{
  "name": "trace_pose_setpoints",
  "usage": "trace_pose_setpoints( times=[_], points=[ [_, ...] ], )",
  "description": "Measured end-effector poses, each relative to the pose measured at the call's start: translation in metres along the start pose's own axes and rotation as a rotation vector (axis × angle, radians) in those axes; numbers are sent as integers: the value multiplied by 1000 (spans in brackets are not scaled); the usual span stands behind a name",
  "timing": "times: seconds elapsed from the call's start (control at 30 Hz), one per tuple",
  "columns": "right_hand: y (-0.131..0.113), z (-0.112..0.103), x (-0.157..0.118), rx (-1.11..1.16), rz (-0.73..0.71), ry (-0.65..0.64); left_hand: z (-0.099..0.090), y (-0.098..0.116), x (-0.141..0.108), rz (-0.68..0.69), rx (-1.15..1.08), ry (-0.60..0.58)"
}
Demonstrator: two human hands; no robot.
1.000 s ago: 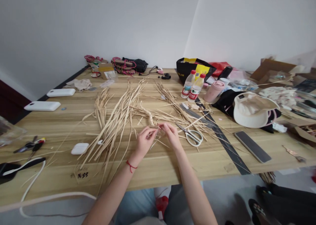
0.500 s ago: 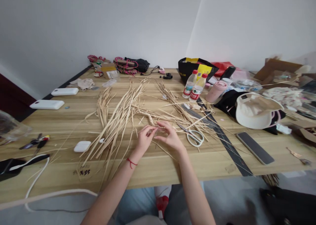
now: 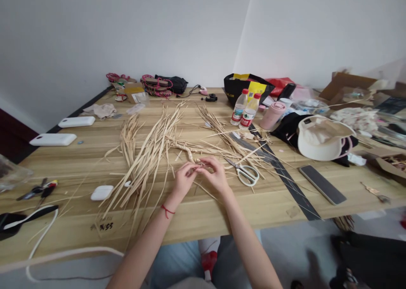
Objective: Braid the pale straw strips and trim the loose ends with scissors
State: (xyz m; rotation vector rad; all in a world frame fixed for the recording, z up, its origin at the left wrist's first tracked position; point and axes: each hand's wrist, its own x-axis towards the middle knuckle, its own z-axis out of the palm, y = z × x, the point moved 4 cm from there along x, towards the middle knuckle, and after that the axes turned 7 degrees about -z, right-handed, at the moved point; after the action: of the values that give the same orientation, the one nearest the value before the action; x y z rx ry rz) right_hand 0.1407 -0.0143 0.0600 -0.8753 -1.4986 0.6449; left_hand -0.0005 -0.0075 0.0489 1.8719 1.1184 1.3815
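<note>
Thumb and fingers of the bare right hand (image 3: 215,173), parted wider half a second ago, now leave a slight gap beside the pinched left hand (image 3: 185,179); I can't tell what either grips. Pale braided straw cord (image 3: 190,154) lies on the wood-grained bench (image 3: 199,215), just beyond their fingertips.

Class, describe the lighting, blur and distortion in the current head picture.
Head view throughout: soft, even light on the table; a dark shadow on the floor; wide-angle stretching toward the edges, with the clear plastic far left smeared; detail between the fingers too soft to read.
</note>
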Motion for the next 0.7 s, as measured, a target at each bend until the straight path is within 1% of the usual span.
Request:
trace_pose_setpoints(
  times=[0.07, 0.17, 0.23, 0.3, 0.4, 0.47, 0.6, 0.7],
  points=[
    [3, 0, -1, 3, 37, 66, 2, 0, -1, 2, 24, -16],
    [11, 0, -1, 91, 153, 144, 3, 1, -1, 4, 55, -29],
    [17, 1, -1, 174, 231, 145, 3, 2, -1, 7, 61, -31],
    [19, 1, -1, 249, 273, 94, 2, 2, -1, 9, 63, -20],
    [20, 2, 0, 328, 264, -22, -1, 0, -1, 2, 69, -9],
    [21, 1, 0, 315, 239, -52, -1, -1, -1, -5, 80, -14],
    [23, -2, -1, 215, 199, 9, -1, -2, -1, -2, 92, -27],
    [23, 0, -1, 220, 199, 40, 0, -2, -1, 1, 73, -11]
  ],
)
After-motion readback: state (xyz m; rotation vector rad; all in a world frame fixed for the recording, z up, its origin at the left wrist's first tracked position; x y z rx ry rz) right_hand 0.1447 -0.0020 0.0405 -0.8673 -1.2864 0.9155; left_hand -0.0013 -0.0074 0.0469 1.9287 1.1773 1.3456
